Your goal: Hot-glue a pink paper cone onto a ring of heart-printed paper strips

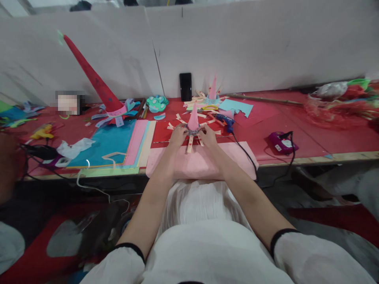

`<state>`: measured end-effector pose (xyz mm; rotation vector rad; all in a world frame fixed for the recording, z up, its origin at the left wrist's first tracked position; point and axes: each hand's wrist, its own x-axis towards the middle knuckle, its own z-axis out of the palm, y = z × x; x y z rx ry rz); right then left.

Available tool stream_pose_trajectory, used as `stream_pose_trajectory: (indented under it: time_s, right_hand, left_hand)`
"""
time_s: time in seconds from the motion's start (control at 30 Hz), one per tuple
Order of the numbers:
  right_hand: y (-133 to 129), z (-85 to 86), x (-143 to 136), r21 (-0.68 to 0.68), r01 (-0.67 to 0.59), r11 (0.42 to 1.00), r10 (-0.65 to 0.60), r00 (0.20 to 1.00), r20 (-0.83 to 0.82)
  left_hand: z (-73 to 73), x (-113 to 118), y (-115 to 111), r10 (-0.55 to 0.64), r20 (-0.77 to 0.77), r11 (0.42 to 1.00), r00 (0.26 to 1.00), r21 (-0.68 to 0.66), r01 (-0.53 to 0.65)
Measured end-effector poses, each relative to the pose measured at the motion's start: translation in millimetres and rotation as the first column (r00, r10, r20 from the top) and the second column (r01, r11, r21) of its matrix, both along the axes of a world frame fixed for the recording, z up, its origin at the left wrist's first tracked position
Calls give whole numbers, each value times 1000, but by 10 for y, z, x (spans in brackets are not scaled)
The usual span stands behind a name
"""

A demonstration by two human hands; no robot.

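A small pink paper cone point(194, 118) stands upright in front of me, with a grey band round its base and cream paper strips point(190, 144) with red marks spreading out from it. My left hand point(178, 135) grips the left side of the base, fingers closed. From the right, my right hand point(208, 136) pinches the base near a strip. Red sheets point(162, 130) and a pink cloth-like sheet point(174, 165) lie beneath. A blue glue gun point(226, 121) rests just right of my right hand, its black cord hanging over the table edge.
A tall red cone point(94, 79) with blue strips stands at left beside stacked coloured sheets point(103, 142). Behind are a black phone point(185, 87), a second pink cone point(213, 91) and light-blue paper point(237, 106). A purple power box point(282, 142) sits at right. Part of another person shows at left.
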<state>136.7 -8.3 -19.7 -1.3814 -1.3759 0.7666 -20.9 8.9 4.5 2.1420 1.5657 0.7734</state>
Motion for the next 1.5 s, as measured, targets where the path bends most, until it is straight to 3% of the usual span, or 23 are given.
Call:
stream_pose_trajectory:
  time_s: [0.57, 0.93, 1.5]
  right_hand:
    - [48, -51, 17, 26, 14, 1000, -15, 999, 43]
    - [37, -48, 20, 17, 8, 1000, -8, 1000, 30]
    - [-6, 24, 8, 11, 20, 1000, -21, 999, 51]
  left_hand:
    - [-16, 31, -96, 20, 98, 999, 995, 22, -23]
    - [9, 23, -41, -21, 45, 1000, 999, 23, 20]
    - [43, 17, -42, 19, 24, 999, 1000, 47, -20]
